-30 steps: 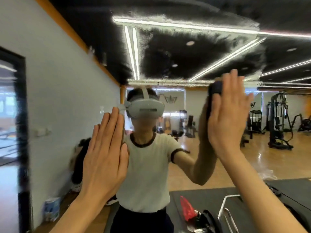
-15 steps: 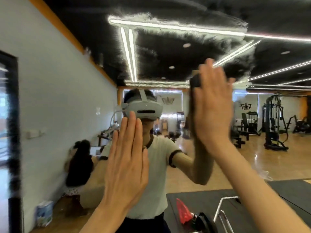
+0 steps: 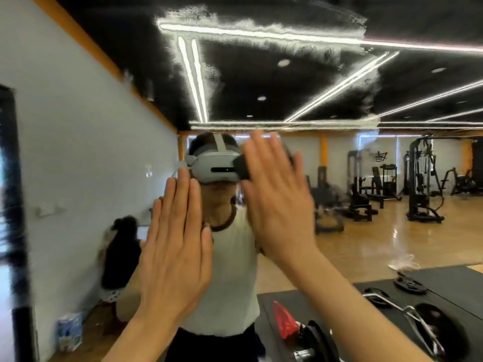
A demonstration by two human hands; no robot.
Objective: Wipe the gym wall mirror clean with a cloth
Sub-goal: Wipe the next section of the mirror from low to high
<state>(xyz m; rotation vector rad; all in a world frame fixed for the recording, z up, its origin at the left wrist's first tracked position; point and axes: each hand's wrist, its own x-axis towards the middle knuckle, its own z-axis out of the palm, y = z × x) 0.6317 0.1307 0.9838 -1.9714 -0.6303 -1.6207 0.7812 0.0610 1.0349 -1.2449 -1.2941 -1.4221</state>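
Sweeping leftward since a second ago, the right hand (image 3: 277, 202) presses a dark cloth (image 3: 241, 167) flat-fingered against the mirror (image 3: 366, 231) near the reflected headset, while the left hand (image 3: 177, 246) rests open-palmed alongside, holding nothing, so the wiping looks midway

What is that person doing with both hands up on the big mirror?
The person is wiping the gym mirror. The right hand presses a dark cloth flat against the glass with straight fingers. The left hand lies flat and open beside it, holding nothing. Smeary streaks show high on the glass, so the mirror isn't clean yet.
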